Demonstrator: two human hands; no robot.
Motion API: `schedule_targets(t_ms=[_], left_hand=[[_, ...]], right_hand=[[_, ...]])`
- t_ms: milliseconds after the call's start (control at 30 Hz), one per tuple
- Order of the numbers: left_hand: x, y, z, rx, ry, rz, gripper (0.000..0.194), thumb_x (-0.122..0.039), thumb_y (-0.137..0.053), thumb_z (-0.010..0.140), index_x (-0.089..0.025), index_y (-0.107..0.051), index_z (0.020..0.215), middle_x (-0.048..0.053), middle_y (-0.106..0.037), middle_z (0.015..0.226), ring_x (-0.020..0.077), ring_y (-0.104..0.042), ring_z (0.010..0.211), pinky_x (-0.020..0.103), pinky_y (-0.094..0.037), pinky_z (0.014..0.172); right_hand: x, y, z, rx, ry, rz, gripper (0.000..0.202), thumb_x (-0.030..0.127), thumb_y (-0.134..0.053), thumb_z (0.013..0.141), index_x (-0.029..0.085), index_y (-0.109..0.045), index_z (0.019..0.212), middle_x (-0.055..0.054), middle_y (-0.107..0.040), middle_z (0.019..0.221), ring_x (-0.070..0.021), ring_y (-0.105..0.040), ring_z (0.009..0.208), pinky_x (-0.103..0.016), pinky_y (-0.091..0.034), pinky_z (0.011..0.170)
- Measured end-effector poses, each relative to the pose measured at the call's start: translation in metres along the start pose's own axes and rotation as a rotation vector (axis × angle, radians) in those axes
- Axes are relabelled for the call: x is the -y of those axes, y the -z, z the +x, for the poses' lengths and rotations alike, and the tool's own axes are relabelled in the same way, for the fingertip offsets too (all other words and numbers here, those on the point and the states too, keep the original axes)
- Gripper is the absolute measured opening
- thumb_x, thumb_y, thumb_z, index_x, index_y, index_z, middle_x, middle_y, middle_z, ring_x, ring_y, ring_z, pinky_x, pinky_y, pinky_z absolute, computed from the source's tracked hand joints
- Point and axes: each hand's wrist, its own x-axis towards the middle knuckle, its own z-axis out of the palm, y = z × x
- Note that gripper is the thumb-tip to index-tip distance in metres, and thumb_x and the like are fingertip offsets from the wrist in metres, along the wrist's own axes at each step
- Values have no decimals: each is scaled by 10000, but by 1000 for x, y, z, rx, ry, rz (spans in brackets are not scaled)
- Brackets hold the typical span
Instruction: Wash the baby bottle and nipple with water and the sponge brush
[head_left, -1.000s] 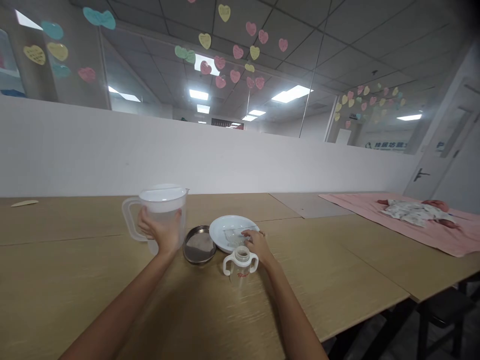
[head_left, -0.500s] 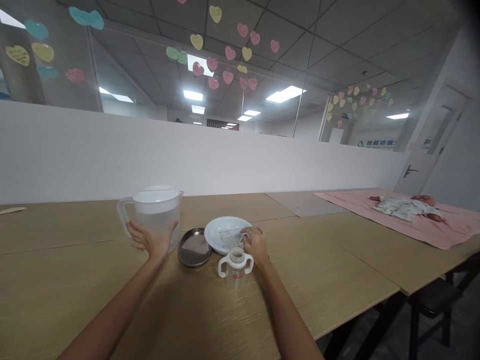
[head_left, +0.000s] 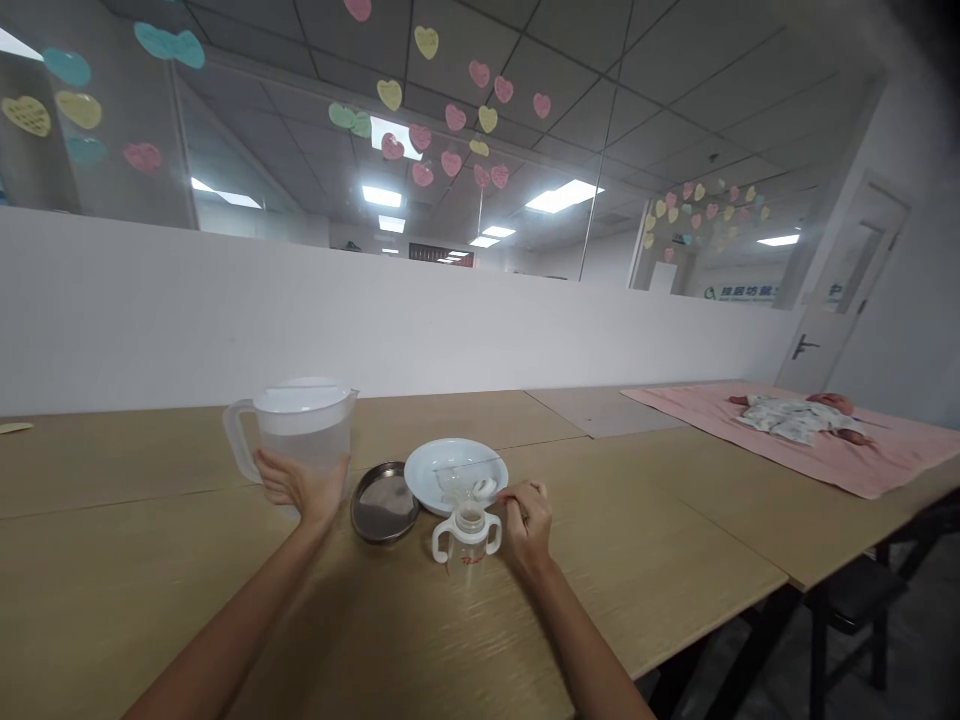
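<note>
My left hand (head_left: 307,490) is wrapped around the lower body of a translucent plastic pitcher (head_left: 304,430) with a white lid, its handle at the left. My right hand (head_left: 529,515) is beside the right rim of a white bowl (head_left: 424,485), fingers loosely curled and thumb apart, with nothing visible in them. Inside the bowl lie a white ring-shaped part (head_left: 484,488) and a clear piece (head_left: 452,480). In front of the bowl stands a clear baby bottle (head_left: 466,560), uncapped, with two white handles. Between pitcher and bowl sits a round metal tray (head_left: 385,508).
The wooden table (head_left: 360,640) runs along a low white wall (head_left: 420,330) with glass above. At the right, a baby doll (head_left: 795,415) in patterned clothes lies on a pink cloth (head_left: 712,430). A dark stool (head_left: 855,600) stands beyond the table's front edge.
My right hand has moved from over the bowl to just outside its right rim. The white ring-shaped part now shows in the bowl. My left hand stays on the pitcher.
</note>
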Motion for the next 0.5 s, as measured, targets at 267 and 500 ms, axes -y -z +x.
schedule_targets(t_ms=[267,500], left_hand=[[-4,7,5,-74,-13,40,1143,-508,-736,601,-126,-34,1418,257,-141,1474,433,-161,1349,649,-193,1034],[-2,8,10,-99,46,37,1211,-579,-749,550,-139,-32,1422,261,-183,1459,468,-194,1327,674,-212,1013]], right_hand=[[4,-3,-4,45,51,9,243,104,-392,768,183,-590,650,12,-592,577,-129,-498,552,-337,-341,713],[7,-2,-2,28,55,8,246,99,-393,773,184,-591,653,8,-598,582,-134,-491,554,-329,-336,687]])
